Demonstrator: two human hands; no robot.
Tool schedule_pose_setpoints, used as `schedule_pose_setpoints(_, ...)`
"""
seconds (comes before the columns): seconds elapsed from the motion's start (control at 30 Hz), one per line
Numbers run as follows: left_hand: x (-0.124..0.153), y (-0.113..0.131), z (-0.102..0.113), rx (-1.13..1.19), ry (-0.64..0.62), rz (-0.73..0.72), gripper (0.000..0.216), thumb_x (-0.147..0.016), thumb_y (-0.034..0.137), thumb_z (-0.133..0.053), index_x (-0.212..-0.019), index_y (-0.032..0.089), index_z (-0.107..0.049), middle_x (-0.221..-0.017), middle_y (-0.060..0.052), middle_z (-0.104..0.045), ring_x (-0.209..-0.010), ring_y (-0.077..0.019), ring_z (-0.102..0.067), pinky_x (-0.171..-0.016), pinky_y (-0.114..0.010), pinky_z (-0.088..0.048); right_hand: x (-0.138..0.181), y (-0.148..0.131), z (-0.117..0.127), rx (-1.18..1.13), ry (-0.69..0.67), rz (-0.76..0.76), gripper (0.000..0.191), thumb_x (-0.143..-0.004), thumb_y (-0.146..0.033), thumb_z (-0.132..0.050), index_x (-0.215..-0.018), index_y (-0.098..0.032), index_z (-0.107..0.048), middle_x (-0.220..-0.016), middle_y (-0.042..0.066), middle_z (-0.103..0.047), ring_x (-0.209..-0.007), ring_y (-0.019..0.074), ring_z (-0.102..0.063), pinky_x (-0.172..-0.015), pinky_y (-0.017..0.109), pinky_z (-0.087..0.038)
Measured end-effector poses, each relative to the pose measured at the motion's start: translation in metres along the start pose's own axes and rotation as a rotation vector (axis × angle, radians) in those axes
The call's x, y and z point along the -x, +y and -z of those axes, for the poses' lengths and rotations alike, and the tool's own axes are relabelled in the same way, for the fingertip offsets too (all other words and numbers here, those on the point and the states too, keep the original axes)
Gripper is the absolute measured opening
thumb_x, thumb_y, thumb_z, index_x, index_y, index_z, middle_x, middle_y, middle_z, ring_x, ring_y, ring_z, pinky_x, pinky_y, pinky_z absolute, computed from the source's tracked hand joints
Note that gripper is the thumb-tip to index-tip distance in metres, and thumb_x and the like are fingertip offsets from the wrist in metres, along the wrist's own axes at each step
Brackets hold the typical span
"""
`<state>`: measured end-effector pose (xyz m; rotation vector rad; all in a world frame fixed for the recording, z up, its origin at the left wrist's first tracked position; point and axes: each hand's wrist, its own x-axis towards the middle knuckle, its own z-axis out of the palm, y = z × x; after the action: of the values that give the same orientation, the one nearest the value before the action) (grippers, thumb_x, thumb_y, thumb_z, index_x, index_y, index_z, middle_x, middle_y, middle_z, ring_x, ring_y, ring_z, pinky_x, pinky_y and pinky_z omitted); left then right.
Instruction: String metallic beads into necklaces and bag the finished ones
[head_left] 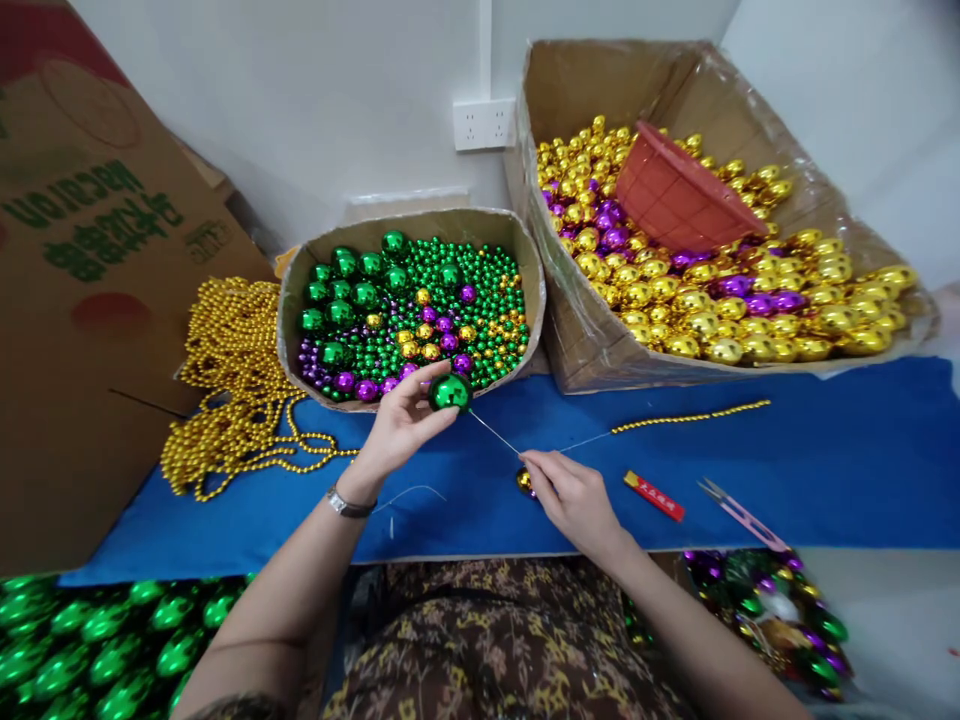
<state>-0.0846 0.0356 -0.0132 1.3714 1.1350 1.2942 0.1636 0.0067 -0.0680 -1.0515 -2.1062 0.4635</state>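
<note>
Between the fingertips of my left hand (412,415) is a large shiny green bead (451,391), raised just in front of the bead box. A thin pale thread (493,431) runs taut from this bead to my right hand (574,500), whose thumb and fingers pinch it. Beyond the right hand the thread continues to a row of small gold beads (690,417) on the blue cloth. A gold bead (525,480) shows beside the right fingertips, with a bit of purple partly hidden behind them. A loose thread end (411,492) curves under my left wrist.
A low box (541,300) holds green, purple and gold beads. Right of it, a big carton (559,340) contains gold and purple beads and a red basket (682,190). Gold bead strands (232,350) lie left. Thread snips (742,513) and a red packet (654,496) lie right.
</note>
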Motion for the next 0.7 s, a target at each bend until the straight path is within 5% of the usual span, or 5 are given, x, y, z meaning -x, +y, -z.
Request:
schedule_pose_setpoints(0.27, 0.008, -0.014, -0.021, 0.132, -0.043, 0.035, 0.071, -0.069, 0.025, -0.079, -0.133, 0.026, -0.048, -0.131, -0.012, -0.057, -0.118, -0.0257, -0.057, -0.088, -0.035, -0.055, 0.000, 0.002, 0.000, -0.126, -0.037, -0.087, 0.022, -0.097, -0.026, -0.043, -0.101, -0.022, -0.064, -0.092, 0.005, -0.073, -0.079, 0.0166, -0.070, -0.073, 0.027, -0.056)
schedule_pose_setpoints(0.7, 0.016, -0.015, -0.023, 0.104, -0.066, -0.037, 0.075, -0.069, 0.024, -0.080, -0.135, 0.027, -0.045, -0.135, -0.012, -0.054, -0.121, -0.0273, -0.054, -0.090, -0.036, -0.054, 0.005, 0.012, -0.006, -0.071, 0.010, -0.007, 0.020, -0.096, -0.024, -0.045, -0.105, -0.022, -0.063, -0.095, 0.006, -0.072, -0.086, 0.0177, -0.070, -0.080, 0.029, -0.056)
